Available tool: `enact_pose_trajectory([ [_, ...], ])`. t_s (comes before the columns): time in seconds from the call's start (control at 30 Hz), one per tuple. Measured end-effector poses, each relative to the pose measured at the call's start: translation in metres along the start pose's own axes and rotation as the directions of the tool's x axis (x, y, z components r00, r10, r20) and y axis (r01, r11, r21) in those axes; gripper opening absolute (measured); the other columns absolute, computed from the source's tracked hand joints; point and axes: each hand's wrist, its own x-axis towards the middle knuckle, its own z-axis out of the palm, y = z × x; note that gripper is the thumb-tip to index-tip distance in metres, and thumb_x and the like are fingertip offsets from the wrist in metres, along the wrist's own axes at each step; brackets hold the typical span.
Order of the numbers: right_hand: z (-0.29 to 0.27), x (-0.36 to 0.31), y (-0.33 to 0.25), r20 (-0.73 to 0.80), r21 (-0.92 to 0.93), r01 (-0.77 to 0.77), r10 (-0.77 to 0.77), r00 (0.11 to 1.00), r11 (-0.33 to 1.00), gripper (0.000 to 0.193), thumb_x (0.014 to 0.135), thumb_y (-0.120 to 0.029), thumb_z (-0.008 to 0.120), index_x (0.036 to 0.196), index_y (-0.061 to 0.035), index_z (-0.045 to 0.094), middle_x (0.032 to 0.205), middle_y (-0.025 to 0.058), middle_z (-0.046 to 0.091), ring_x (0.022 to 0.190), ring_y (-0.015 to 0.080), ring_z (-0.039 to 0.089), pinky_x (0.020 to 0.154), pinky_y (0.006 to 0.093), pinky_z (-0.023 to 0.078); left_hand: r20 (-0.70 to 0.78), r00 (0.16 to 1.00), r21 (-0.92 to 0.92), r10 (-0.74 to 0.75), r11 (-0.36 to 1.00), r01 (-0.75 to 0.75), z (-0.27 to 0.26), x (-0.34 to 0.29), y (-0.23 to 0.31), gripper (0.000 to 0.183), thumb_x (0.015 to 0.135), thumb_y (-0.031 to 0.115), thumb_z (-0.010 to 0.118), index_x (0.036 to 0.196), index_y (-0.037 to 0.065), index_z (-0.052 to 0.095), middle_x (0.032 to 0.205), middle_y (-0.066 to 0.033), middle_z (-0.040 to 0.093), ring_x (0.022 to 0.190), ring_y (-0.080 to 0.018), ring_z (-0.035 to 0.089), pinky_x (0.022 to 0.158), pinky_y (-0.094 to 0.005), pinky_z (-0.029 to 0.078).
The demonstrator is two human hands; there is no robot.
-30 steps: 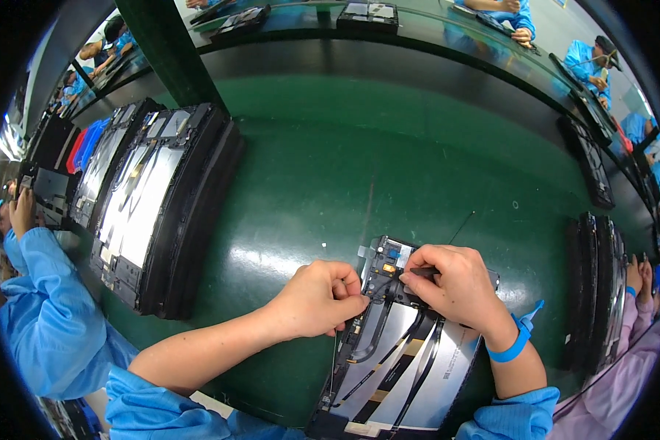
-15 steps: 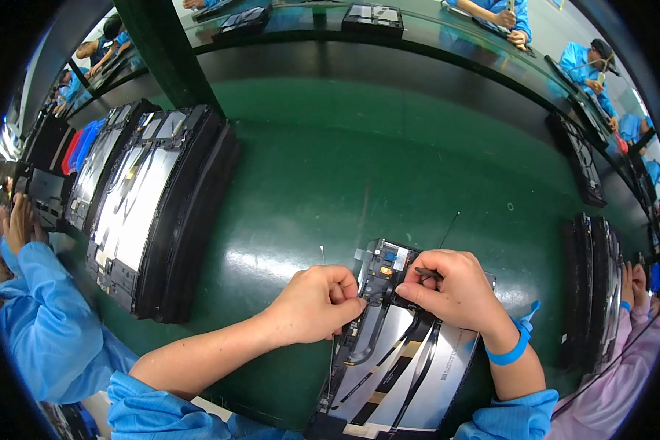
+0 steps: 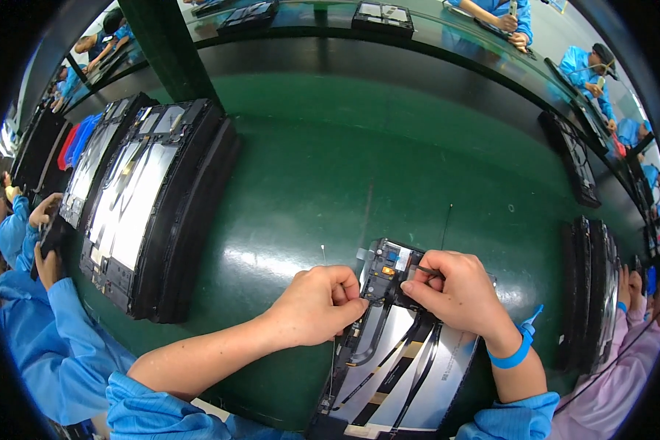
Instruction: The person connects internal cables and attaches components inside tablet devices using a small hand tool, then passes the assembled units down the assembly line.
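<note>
Your left hand (image 3: 317, 304) has its fingers drawn narrowly together at the left edge of the flat, rectangular, black-framed device with a silver panel (image 3: 400, 348), though you cannot tell from this view whether they pinch anything. Your right hand (image 3: 455, 292), above a blue wristband (image 3: 513, 352), closes its fingers on a small, slender dark piece (image 3: 430, 273) over the device's upper part. The device lies before you on the glossy dark-green worktop (image 3: 389, 169), between a tall left stack of similar black-framed devices (image 3: 150, 209) and a dark right stack (image 3: 594, 293).
</note>
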Motion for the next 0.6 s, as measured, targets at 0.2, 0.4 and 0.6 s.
enact_pose_trajectory([
  [0.2, 0.004, 0.001, 0.002, 0.001, -0.084, 0.006, -0.006, 1.000, 0.996, 0.018, 0.060, -0.013, 0.061, 0.057, -0.0012, 0.047, 0.050, 0.0069, 0.046, 0.042, 0.0159, 0.043, 0.040, 0.0256, 0.034, -0.008, 1.000, -0.002, -0.002, 1.000, 0.002, 0.001, 0.000, 0.001, 0.013, 0.073, 0.011, 0.054, 0.068, 0.001, 0.047, 0.057, -0.0031, 0.049, 0.046, -0.0085, 0.051, 0.038, -0.0192, 0.042],
  [0.4, 0.001, -0.007, -0.002, 0.145, -0.131, 0.025, -0.005, 0.989, 0.991, 0.021, 0.062, -0.019, 0.058, 0.056, -0.0022, 0.047, 0.051, 0.0088, 0.046, 0.046, 0.0229, 0.046, 0.042, 0.0302, 0.035, -0.015, 1.000, 0.002, -0.005, 1.000, 0.005, -0.001, 0.000, 0.000, 0.013, 0.072, 0.011, 0.054, 0.068, 0.001, 0.047, 0.056, -0.0028, 0.049, 0.046, -0.0078, 0.051, 0.037, -0.0187, 0.042],
  [0.6, 0.005, -0.018, -0.011, 0.162, -0.239, 0.043, -0.004, 0.987, 0.970, 0.016, 0.063, -0.020, 0.052, 0.062, -0.0037, 0.049, 0.059, 0.0102, 0.052, 0.057, 0.0272, 0.052, 0.049, 0.0359, 0.041, -0.060, 0.990, 0.273, 0.131, 0.956, -0.110, -0.006, -0.003, 0.011, 0.014, 0.068, 0.012, 0.056, 0.069, 0.002, 0.046, 0.057, -0.0059, 0.051, 0.049, -0.0155, 0.052, 0.045, -0.0252, 0.042],
])
